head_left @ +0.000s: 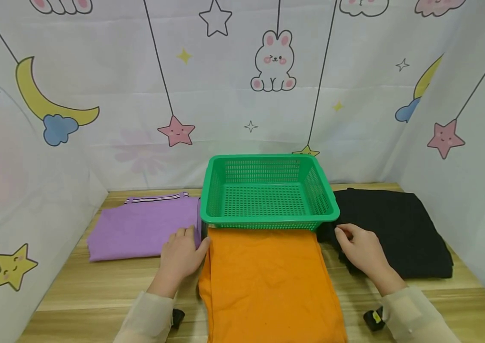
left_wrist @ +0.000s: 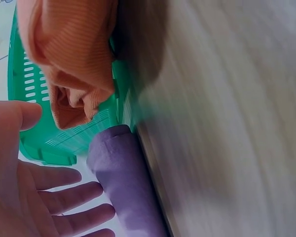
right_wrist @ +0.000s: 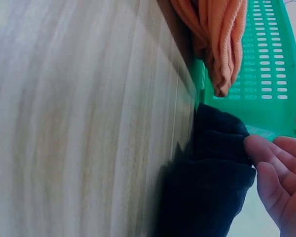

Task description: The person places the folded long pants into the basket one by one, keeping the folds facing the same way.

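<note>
An orange garment (head_left: 268, 281) lies folded in front of the green plastic basket (head_left: 333, 209), its upper edge at the basket's front rim. My left hand (head_left: 182, 252) is over the near right corner of a folded purple garment (head_left: 139, 228), thumb towards the orange cloth's left edge. In the left wrist view that hand's fingers spread loosely beside the purple roll (left_wrist: 126, 182). My right hand (head_left: 360, 245) hovers at the left edge of a folded black garment (head_left: 397, 233). Its fingers bend loosely by the black folds (right_wrist: 207, 192) in the right wrist view, holding nothing.
The basket has slotted walls and stands at the back of the wooden table (head_left: 96, 305). White printed curtains (head_left: 225, 95) close off the back and both sides. Small black objects (head_left: 374, 318) sit by each wrist.
</note>
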A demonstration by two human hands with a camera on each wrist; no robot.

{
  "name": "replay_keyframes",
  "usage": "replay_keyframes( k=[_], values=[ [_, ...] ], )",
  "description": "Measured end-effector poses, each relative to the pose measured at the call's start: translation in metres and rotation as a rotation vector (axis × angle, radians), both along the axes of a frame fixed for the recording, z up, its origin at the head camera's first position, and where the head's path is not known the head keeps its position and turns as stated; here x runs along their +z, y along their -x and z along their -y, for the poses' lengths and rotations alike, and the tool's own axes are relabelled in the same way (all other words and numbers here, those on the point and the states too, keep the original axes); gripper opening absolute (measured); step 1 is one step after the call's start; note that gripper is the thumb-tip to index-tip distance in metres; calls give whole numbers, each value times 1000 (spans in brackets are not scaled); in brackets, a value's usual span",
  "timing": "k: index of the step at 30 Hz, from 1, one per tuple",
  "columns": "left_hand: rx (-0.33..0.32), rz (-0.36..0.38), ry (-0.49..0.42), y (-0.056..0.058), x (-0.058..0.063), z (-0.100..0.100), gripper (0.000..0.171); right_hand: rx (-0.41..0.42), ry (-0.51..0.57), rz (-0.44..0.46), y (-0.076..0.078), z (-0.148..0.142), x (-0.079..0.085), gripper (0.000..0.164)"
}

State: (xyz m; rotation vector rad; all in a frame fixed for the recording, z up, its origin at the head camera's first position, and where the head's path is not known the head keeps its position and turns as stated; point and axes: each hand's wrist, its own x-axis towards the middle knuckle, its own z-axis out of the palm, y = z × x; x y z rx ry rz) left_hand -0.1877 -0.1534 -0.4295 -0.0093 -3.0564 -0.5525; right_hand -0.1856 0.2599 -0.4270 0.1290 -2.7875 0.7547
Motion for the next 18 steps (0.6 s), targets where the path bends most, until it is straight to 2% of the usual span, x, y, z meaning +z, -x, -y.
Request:
replay_keyframes(
  k=[18],
  values=[
    [16, -43, 29, -2, 0, -2, 66, 32, 79, 93, -3, 5, 2, 44]
  ],
)
